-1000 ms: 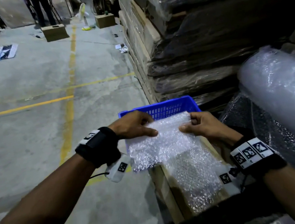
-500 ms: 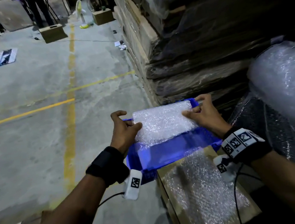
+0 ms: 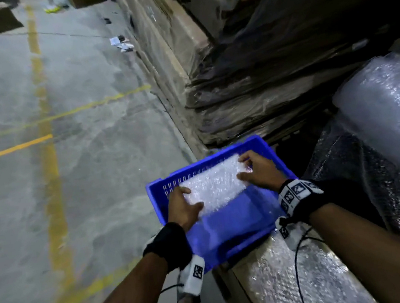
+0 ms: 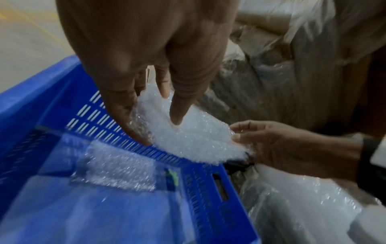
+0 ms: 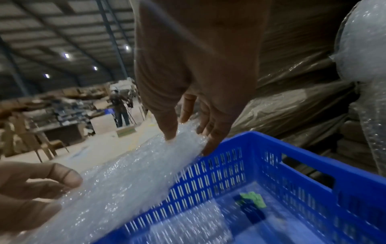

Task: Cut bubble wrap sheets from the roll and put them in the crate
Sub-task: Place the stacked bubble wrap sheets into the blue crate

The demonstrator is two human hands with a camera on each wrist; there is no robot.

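Observation:
A cut bubble wrap sheet [image 3: 214, 187] hangs slanted over the far half of the blue slotted crate [image 3: 229, 242]. My left hand [image 3: 190, 198] pinches its left edge between thumb and fingers, as the left wrist view shows [image 4: 165, 113]. My right hand [image 3: 242, 169] pinches the right edge near the crate's far rim [image 5: 271, 140]. The sheet [image 5: 125, 173] crosses above that rim. Earlier bubble wrap pieces [image 4: 117, 170] lie on the crate's floor beside a small green and dark item [image 5: 252, 203]. The big bubble wrap roll [image 3: 383, 105] lies at the right.
A cardboard box [image 3: 236, 286] topped with bubble wrap [image 3: 296, 280] stands just in front of the crate. Plastic-wrapped stacks of flat cardboard [image 3: 248, 83] rise behind it. Concrete floor with yellow lines [image 3: 46, 144] stretches to the left. A person [image 5: 120, 109] stands far off.
Both hands carried the sheet forward from above the cardboard box to over the crate and lowered it toward the inside. My head has tilted down.

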